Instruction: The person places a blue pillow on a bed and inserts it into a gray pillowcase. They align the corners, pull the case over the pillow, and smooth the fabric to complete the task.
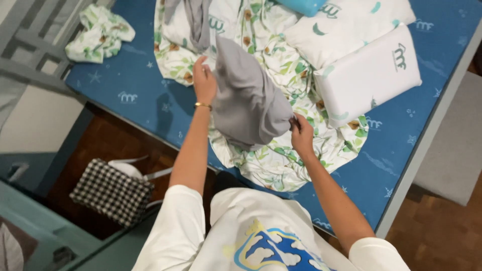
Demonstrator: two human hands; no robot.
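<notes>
We are in the middle of handling a plain grey cloth piece (248, 100), lifted above the bed at the centre of the frame. Our left hand (204, 83) has its grip closed on the cloth's upper edge, fingers curled over the fabric; our right hand (301, 133) pinches its lower right corner, grip narrow and shut on it. The cloth hangs bunched between the two hands, over a white sheet with a green leaf print (281, 60) that lies spread on the blue mattress (401, 135).

As we judge it, the step in hand is spreading or straightening the grey piece. The next move would call for drawing the hands apart to pull the fabric taut and finding its other corners.

Much is hard to make out. We cannot tell what kind of piece the grey cloth is, as its folds hide its shape. A second grey strip at the top centre is cut off by the frame edge. The white pillows (369, 75) at the upper right cover part of the sheet, and a crumpled leaf-print bundle (100, 32) lies in the upper left.
</notes>
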